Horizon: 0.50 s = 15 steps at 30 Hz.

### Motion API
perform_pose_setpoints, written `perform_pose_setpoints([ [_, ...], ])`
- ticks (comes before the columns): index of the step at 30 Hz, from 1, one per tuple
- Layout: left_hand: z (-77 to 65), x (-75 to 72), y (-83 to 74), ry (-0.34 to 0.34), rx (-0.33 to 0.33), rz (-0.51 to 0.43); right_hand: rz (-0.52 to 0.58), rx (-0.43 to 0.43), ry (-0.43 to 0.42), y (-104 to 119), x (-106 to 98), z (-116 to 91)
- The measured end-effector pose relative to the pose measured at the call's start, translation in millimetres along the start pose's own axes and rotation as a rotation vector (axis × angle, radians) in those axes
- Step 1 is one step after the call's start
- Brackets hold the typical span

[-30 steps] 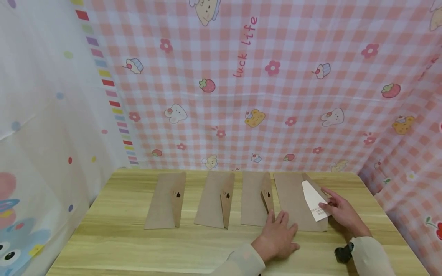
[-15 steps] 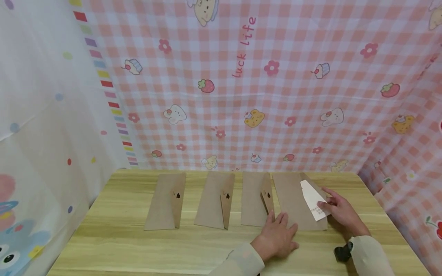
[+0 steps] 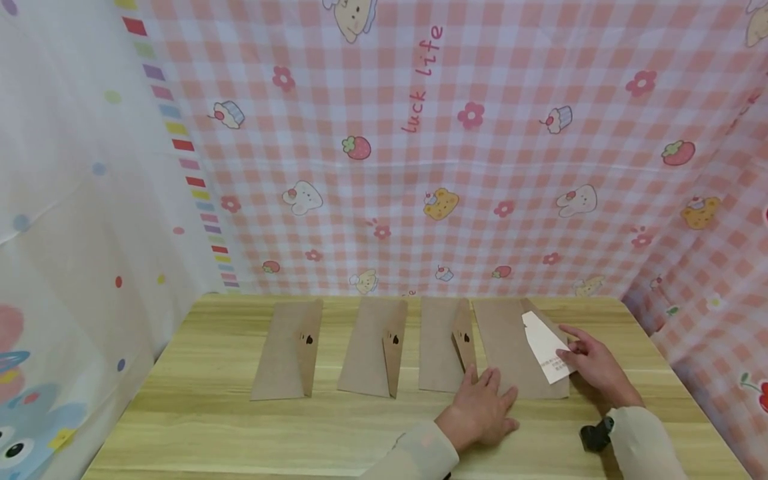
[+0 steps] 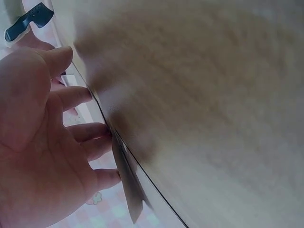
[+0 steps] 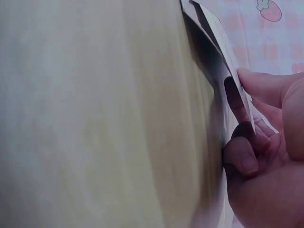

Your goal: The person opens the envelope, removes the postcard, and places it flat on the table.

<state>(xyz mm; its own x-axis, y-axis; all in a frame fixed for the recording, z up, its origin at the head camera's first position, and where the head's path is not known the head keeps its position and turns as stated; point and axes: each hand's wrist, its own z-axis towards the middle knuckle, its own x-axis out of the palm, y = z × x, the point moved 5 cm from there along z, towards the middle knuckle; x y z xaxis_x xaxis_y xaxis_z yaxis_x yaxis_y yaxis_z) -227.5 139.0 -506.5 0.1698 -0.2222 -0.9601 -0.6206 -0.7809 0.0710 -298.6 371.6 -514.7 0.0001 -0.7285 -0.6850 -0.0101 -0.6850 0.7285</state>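
At the right end of the row lies a wide brown kraft envelope (image 3: 504, 353), its right side raised in a flap. A white card (image 3: 543, 343) with small print near its lower edge slants over that envelope. My right hand (image 3: 597, 370) pinches the card's right edge, thumb on top and fingers beneath; the right wrist view shows the card (image 5: 228, 52) in that pinch. My left hand (image 3: 483, 407) rests with spread fingers on the table, its fingertips at the lower edges of the wide envelope and the brown envelope (image 3: 439, 347) to its left.
Two more brown envelopes (image 3: 282, 353) (image 3: 369, 347) lie farther left, flaps partly raised, each with a small dark print. They lie on a wood-grain table (image 3: 270, 433). A pink checked cloth (image 3: 510, 167) hangs behind, and a white patterned cloth (image 3: 78, 200) hangs at left.
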Motion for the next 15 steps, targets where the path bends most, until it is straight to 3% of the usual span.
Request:
perform_pose_setpoints([
  [15, 0.8, 0.7, 0.2, 0.014, 0.004, -0.041, 0.004, -0.012, -0.01, 0.1, -3.6, -4.2],
])
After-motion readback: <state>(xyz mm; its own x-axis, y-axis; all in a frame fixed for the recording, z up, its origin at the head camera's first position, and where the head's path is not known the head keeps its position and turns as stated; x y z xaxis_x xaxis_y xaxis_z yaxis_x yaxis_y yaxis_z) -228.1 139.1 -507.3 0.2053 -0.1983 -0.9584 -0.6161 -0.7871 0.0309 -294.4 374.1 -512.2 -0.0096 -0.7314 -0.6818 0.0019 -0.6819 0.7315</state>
